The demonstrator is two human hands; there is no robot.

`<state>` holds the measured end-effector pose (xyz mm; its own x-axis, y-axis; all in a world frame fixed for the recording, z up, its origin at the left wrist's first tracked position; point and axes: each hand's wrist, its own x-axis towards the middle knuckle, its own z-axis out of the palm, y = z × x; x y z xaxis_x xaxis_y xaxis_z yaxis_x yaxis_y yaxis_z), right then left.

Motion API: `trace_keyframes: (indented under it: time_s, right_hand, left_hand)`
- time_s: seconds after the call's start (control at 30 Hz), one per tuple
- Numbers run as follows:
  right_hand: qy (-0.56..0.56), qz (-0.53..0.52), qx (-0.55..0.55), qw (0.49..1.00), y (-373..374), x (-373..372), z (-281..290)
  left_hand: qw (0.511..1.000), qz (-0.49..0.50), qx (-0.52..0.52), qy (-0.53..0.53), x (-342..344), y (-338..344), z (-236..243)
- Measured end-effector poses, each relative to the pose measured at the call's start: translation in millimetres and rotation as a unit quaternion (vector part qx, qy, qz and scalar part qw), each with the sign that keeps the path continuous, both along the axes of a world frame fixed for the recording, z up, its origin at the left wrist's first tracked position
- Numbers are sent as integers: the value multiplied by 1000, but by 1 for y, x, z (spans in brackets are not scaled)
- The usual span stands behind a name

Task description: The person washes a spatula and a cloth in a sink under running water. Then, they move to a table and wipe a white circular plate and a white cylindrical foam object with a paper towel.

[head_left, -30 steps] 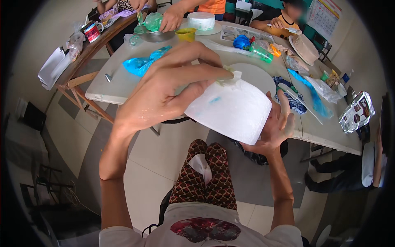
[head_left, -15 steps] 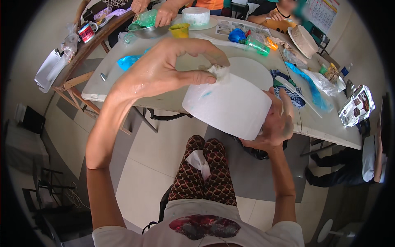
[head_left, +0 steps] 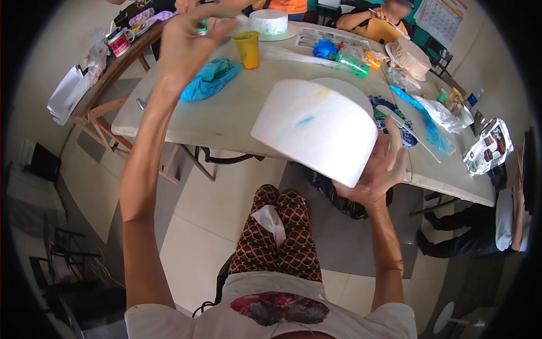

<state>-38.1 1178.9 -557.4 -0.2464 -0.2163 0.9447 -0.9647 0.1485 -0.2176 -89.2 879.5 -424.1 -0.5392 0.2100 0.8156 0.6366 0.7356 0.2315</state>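
Note:
A smooth white round cake form is tilted over the table's near edge, with a blue smear and a faint yellow one on its side. My right hand supports it at the lower right, fingers spread against it and part of the palm hidden behind it. Up at the far left, apart from the form, my left hand is raised and blurred. Its fingertips seem to pinch a pale wad of tissue. Behind the form shows a pale round board; whether they join cannot be seen.
The table holds a yellow cup, a blue plastic bag, a green clear cup and a pale spatula. Another white cake form stands at the back. A person works across the table, beside a tilted beige form.
My left hand has left the white form and swung up and to the far left. The form has tipped slightly, baring its blue and yellow smears. My right hand keeps its hold.

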Motion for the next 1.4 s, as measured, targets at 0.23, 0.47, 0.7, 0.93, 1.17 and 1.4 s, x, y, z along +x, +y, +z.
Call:
trace_keyframes:
  time_s: [0.23, 0.47, 0.7, 0.93, 1.17, 1.4]
  right_hand:
    - [-400, 233, -461, 757, -13, -6, 26]
    - [-557, 448, -548, 433, -17, -13, 25]
    - [-552, 439, -494, 509, -25, -8, 16]
    - [-577, 386, -480, 536, -27, 3, 10]
    - [-566, 350, -461, 588, -28, -1, 8]
    - [-553, 334, -490, 586, -30, -4, 17]
  left_hand:
    - [912, -77, 396, -80, 24, 15, -49]
    - [868, -147, 459, -121, 62, 94, -83]
    - [892, -159, 422, -42, 73, 114, -72]
    - [915, -201, 350, 11, 60, 129, -53]
    - [967, -95, 231, 49, 55, 132, -52]
    - [981, -75, 177, 38, 56, 128, -44]
